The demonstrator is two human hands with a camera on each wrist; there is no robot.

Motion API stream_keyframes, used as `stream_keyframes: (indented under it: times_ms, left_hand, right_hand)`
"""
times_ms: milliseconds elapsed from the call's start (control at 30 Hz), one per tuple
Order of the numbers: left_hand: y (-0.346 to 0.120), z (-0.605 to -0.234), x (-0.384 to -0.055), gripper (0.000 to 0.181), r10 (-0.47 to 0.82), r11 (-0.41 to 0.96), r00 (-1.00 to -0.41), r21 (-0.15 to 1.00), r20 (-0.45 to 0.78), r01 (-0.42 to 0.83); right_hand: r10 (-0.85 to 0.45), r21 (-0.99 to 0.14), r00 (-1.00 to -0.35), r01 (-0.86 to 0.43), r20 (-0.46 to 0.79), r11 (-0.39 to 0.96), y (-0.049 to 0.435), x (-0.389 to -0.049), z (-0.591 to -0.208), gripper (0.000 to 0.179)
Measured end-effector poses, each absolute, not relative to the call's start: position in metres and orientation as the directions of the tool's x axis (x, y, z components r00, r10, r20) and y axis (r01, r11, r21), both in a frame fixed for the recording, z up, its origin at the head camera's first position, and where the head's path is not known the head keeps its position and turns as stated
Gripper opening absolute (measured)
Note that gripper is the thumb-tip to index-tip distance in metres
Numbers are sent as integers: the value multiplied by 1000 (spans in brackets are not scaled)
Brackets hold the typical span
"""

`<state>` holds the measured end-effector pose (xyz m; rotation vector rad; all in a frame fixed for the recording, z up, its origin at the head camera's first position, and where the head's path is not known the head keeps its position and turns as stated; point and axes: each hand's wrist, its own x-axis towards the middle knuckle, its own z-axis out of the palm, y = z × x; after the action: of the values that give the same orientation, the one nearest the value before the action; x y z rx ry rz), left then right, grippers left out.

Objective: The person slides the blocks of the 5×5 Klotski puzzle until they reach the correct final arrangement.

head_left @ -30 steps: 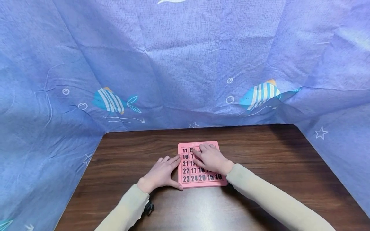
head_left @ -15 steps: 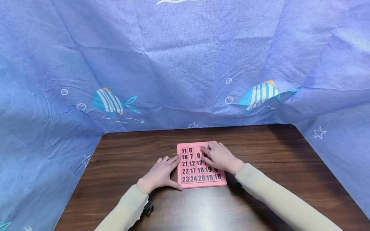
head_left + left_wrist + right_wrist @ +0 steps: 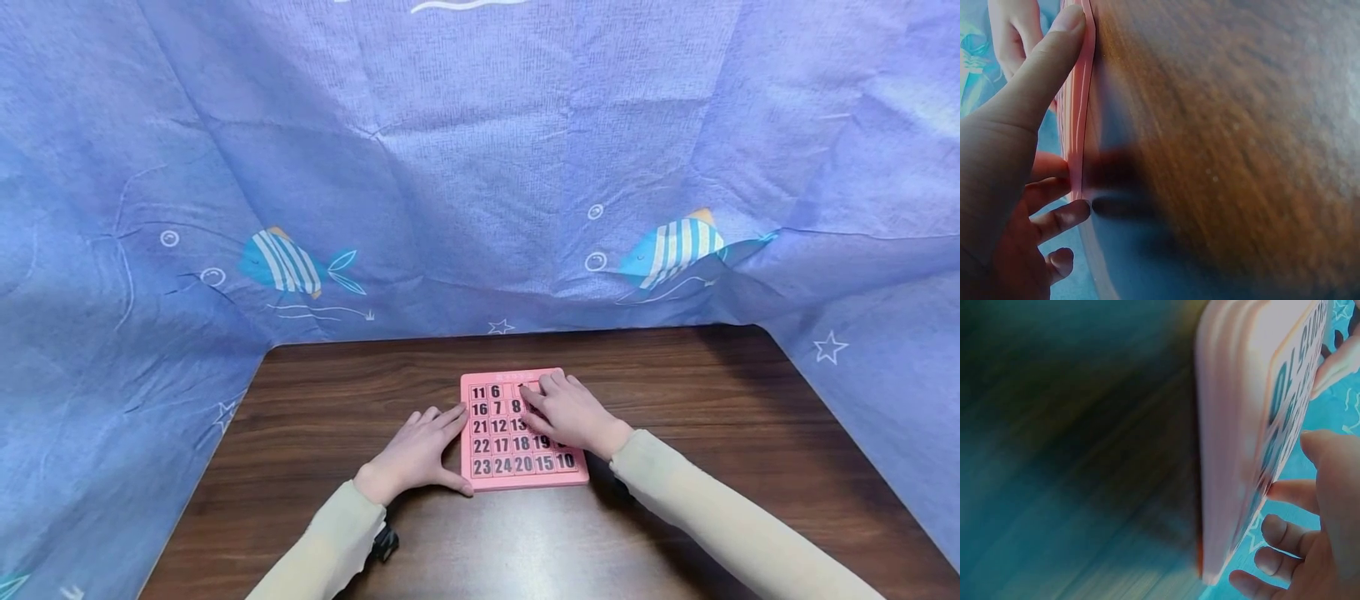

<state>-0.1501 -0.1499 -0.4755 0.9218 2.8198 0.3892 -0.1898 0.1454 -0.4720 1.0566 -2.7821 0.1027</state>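
A pink number-tile sliding puzzle lies flat, just under the fingers of the right hand and to the right of those of the left hand. Nearly square, it has no marked long axis; its rows run left to right beneath the right fingers, its columns away from the person.

The relation that seems to count is in the top row. A tile showing a 1 lies at the index fingertip of the right hand, part of it hidden there. Just left of that tile is a narrow bare strip, and beyond the strip the 6 tile. The 8 tile sits on the near side of the same fingertip.

The right hand is the nearer to this strip. Its fingers are apart and clamp nothing: the index meets the puzzle's face, the thumb tip is nearer the person, and whether the thumb touches cannot be told. The left hand, thumb and fingers spread, rests against the puzzle's left edge, its thumb at the near left corner, well apart from the strip.

Around and beneath all the fingers is the dark wood-grain table; beyond them hangs a blue fish-print cloth.
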Motion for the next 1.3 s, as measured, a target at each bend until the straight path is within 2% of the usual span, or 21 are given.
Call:
stream_keyframes:
  times_ms: [333,900,1300]
  left_hand:
    - [-149,-475,-150,121,597,779,-800,285,-64,559]
    - [-149,-473,-151,121,601,778,-797,271,-56,567]
    - [-149,-472,-150,120,591,782,-803,299,-78,547]
  right_hand:
    - [-658,-43,-739,-670,144,741,135,-192,-470,47]
    - [-585,-49,-793,-600,167,799,193,-187,-469,47]
    - [-610,-41,-778,-622,152,782,175,-187,-472,46]
